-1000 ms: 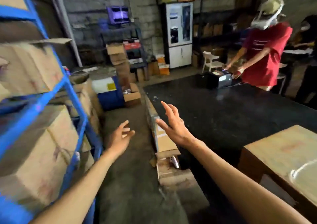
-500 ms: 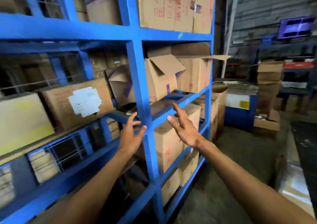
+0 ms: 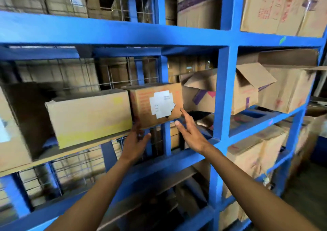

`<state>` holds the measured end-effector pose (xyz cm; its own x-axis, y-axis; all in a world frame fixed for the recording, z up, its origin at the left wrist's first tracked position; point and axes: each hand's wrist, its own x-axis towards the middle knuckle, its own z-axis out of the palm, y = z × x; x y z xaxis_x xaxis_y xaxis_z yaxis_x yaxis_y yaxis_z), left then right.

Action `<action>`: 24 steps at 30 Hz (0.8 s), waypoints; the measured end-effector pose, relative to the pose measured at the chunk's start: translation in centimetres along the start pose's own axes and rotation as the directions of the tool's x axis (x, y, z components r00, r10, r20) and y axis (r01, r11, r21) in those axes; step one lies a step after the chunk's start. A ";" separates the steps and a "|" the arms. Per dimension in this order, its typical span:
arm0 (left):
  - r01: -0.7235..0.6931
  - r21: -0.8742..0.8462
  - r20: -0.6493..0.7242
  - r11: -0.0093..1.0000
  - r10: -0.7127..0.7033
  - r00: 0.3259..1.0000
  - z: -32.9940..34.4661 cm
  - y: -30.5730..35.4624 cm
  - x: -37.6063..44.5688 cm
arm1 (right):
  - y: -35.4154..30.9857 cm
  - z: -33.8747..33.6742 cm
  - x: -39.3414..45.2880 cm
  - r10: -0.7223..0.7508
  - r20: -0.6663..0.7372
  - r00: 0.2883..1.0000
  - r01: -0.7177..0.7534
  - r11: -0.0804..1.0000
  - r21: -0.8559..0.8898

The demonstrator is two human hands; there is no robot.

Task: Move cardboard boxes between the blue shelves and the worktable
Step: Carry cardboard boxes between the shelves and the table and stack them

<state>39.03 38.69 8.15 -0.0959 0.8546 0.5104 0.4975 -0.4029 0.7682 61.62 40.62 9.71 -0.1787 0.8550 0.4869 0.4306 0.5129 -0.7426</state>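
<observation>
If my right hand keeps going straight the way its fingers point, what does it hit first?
Most likely the lower right corner of the brown cardboard box with white labels; the right hand has fingertips almost there, though depth is unclear.

Both arms reach forward, left hand [image 3: 135,141] and right hand [image 3: 192,133] spread.

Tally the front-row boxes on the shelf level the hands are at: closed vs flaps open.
Closed: 3 (box with white label, box with yellow band, box cut off at the left edge)
Flaps open: 2 (tilted box with purple tape, which reads as one box running behind the post, and large box on the right)
Total: 5
</observation>
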 end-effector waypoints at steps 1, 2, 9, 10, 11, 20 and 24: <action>0.006 -0.002 0.019 1.000 -0.006 1.000 -0.3 -0.8 0.8 | 0.1 0.6 1.0 0.011 -0.006 1.000 -0.011 1.000 -0.004; 0.017 -0.023 0.029 1.000 -0.016 0.999 -0.5 -1.5 1.8 | 0.2 1.1 2.0 0.029 -0.013 0.999 -0.029 1.000 -0.005; -0.050 -0.124 0.038 0.991 0.055 0.998 0.2 -4.1 7.8 | 1.2 3.0 7.4 0.077 -0.034 0.996 -0.076 0.997 0.022; -0.029 -0.138 0.055 0.990 0.037 0.998 0.3 -4.4 8.5 | 1.6 3.0 8.0 0.086 -0.028 0.996 -0.085 0.996 0.025; -0.020 -0.144 0.071 0.989 0.031 0.997 0.4 -4.8 9.4 | 2.2 2.9 8.9 0.097 -0.027 0.995 -0.097 0.995 0.028; -0.096 -0.091 -0.049 0.991 0.092 0.995 2.6 -6.7 17.6 | 7.3 1.2 18.9 0.129 -0.024 0.991 -0.123 0.976 0.177; -0.063 -0.107 -0.113 0.992 0.051 0.992 3.8 -10.1 22.8 | 9.9 0.3 24.7 0.154 -0.053 0.987 -0.143 0.975 0.169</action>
<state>35.15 63.48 10.54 -0.1674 0.7905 0.5891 0.4073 -0.4887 0.7716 61.26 66.82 14.24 -0.0625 0.9186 0.3903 0.2964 0.3905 -0.8716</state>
